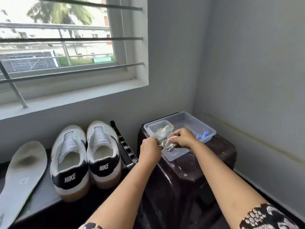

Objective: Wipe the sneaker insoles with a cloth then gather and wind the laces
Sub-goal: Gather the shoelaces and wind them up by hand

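Observation:
My left hand (150, 150) and my right hand (182, 138) both grip a small bundle of whitish lace (168, 144), held just above a clear plastic tray (209, 128). The lace is wrapped in loops between my fingers. Two white and black sneakers (85, 156) stand side by side on a dark ledge to the left, heels toward me, without laces. A grey insole (23, 176) lies flat left of the sneakers. No cloth can be made out.
The tray sits on a dark plastic stool (194, 176) in the corner. Inside it are a small clear tub (160, 129) with pale contents and two blue caps (202, 135). A black ribbed bar (123, 142) leans between sneakers and stool. A barred window is above.

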